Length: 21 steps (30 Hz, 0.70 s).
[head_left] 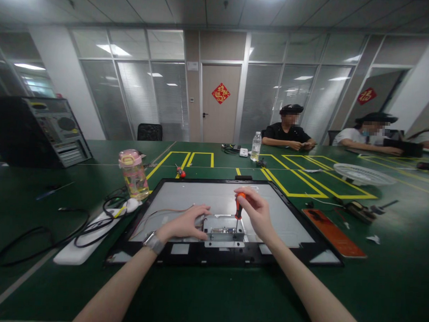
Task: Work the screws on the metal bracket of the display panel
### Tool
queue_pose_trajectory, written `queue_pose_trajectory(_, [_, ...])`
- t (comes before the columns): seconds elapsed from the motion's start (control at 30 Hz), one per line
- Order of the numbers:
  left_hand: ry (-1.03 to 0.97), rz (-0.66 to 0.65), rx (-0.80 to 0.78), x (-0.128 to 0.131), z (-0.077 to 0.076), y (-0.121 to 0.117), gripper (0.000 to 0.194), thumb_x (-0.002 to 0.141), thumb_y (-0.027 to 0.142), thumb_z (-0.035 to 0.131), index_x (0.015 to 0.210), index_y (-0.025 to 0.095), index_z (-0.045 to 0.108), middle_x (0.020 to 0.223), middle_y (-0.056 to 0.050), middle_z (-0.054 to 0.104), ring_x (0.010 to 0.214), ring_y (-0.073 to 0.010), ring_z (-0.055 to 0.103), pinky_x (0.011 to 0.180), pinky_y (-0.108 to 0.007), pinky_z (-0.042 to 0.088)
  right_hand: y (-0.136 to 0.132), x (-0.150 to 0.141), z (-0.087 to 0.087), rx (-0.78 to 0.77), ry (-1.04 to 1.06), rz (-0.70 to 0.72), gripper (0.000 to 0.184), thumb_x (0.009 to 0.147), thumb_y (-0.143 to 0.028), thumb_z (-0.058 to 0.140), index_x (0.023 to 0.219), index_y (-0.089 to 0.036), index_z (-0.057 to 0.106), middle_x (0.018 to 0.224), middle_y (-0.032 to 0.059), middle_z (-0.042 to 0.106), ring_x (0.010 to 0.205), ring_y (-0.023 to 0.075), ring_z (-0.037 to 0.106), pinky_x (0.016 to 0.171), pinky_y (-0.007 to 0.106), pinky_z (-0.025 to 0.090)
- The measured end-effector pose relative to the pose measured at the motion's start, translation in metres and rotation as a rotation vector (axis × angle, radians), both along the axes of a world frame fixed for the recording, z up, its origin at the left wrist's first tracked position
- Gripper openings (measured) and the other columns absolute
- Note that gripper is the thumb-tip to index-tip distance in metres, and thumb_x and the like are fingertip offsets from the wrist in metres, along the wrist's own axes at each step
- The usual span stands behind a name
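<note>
A flat display panel (286, 220) with a black frame lies on the green table in front of me. Near its front edge sits a metal bracket box (217, 225) with connector ports along its side. My right hand (257, 212) is closed around the red and black handle of a screwdriver (238, 208). The screwdriver stands upright, its tip at the right part of the bracket box. My left hand (189, 223) rests at the left side of the box, thumb and fingers apart, steadying or touching its edge. A thin cable runs across the panel to the left.
Left of the panel are a pink-lided bottle (133, 174), a white power strip (87, 241) with black cables, and a computer case (43, 131). An orange phone-like slab (333, 233) lies right. Two people sit across the table near a water bottle (256, 147).
</note>
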<state>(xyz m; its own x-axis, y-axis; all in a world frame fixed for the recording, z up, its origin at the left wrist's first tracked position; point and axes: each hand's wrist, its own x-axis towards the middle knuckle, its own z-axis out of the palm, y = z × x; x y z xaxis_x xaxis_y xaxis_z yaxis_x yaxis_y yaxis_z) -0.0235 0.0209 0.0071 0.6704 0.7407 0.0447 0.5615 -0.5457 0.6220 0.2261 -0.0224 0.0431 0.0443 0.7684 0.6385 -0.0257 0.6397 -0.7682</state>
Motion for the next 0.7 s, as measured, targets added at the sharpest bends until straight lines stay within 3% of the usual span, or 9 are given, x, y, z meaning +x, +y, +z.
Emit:
queue_pose_trajectory(0.23, [-0.011, -0.004, 0.003, -0.001, -0.001, 0.0002, 0.071, 0.063, 0.042, 0.083, 0.127, 0.027, 0.055, 0.15, -0.008, 0.039, 0.142, -0.0304, 0.027, 0.119, -0.046, 0.012, 0.0011, -0.0017, 0.006, -0.19, 0.208, 0.29, 0.024, 0.086, -0.044, 0.062, 0.096, -0.024, 0.07, 0.078, 0.0022, 0.065, 0.071, 0.0172, 0.062, 0.073, 0.034, 0.05])
queue_pose_trajectory(0.37, [-0.007, -0.001, -0.002, -0.0004, 0.0004, -0.0006, 0.071, 0.062, 0.04, 0.084, 0.126, 0.026, 0.056, 0.15, -0.008, 0.039, 0.142, -0.0306, 0.028, 0.118, -0.045, 0.014, 0.0007, -0.0016, 0.0064, -0.149, 0.165, 0.221, 0.02, 0.08, -0.042, 0.07, 0.083, -0.023, 0.068, 0.08, 0.0012, 0.064, 0.073, 0.016, 0.06, 0.069, 0.029, 0.05])
queue_pose_trajectory(0.53, [-0.016, 0.006, -0.013, 0.0, 0.0023, -0.0022, 0.072, 0.062, 0.04, 0.084, 0.127, 0.026, 0.056, 0.15, -0.008, 0.039, 0.142, -0.0304, 0.028, 0.118, -0.044, 0.015, 0.0012, -0.0007, 0.0056, -0.183, 0.132, 0.259, 0.025, 0.086, -0.046, 0.06, 0.097, -0.024, 0.067, 0.08, 0.0026, 0.064, 0.072, 0.0179, 0.062, 0.061, 0.03, 0.049])
queue_pose_trajectory(0.7, [-0.006, 0.008, -0.005, 0.0007, 0.003, -0.0028, 0.071, 0.062, 0.038, 0.084, 0.126, 0.024, 0.056, 0.15, -0.009, 0.039, 0.142, -0.0297, 0.028, 0.118, -0.043, 0.015, 0.0032, 0.0012, 0.0047, -0.155, 0.143, 0.178, 0.02, 0.079, -0.043, 0.07, 0.083, -0.023, 0.069, 0.082, 0.0016, 0.064, 0.075, 0.0166, 0.061, 0.068, 0.029, 0.048])
